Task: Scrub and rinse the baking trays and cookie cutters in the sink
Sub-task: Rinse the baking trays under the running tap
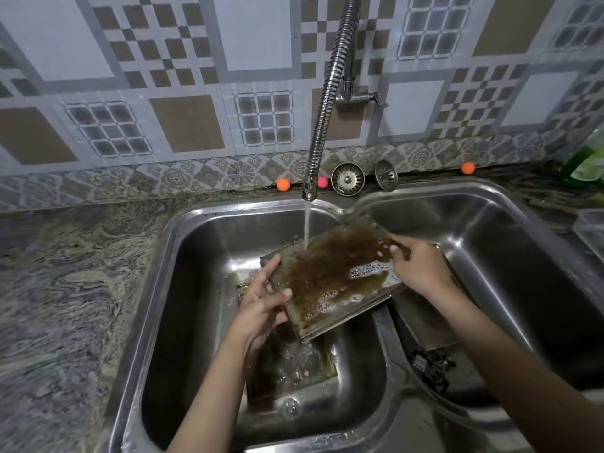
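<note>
Brown-stained rectangular metal baking tray [330,276] is tilted over the left basin of the double stainless steel sink [183,256], far end resting near the divider at 12 o'clock, near corner low at 6. Stream from the coiled chrome flexible faucet [330,103] hits the tray's upper half; brown water and suds pool toward its right edge. Left hand [261,305] grips the tray's left corner at 9 o'clock, thumb curled over the top face, fingers underneath. Right hand [418,266] presses on the tray's right edge at 3 o'clock, fingers bent on the surface; can't tell if it holds a scrubber. A 2nd dirty flat tray [291,364] lies on the basin floor under the first, water splashing on it. 2 round steel sink strainers [348,178] lean against the patterned tile backsplash [183,76].
</note>
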The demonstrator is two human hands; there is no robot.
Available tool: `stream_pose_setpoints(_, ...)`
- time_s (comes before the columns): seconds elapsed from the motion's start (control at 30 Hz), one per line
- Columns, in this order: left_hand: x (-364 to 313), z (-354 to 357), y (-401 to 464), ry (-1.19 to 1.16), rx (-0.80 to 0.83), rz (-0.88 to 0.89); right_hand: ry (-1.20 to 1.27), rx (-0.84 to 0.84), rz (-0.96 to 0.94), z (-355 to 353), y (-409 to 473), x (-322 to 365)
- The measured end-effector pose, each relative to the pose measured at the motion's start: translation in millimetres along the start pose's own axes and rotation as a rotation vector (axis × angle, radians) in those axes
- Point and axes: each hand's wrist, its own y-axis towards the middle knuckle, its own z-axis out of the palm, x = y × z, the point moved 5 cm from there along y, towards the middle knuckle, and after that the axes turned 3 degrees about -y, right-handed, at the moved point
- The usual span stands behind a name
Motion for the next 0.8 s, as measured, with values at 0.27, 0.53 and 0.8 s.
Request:
stream_pose_setpoints(0.27, -23, 15, 1, 0.130, 0.019, 0.243, -0.081, 0.328, -0.398, 61, -51, 89)
stream_pose_setpoints(0.53, -61, 1, -14, 0.289, -0.046, 0.457, -0.024, 0.231, -0.207, 74, 9, 94)
stream_pose_setpoints(0.8, -58, -6, -16, 0.155, -0.066, 0.392, 0.030, 0.268, -0.574, 85, -40, 120)
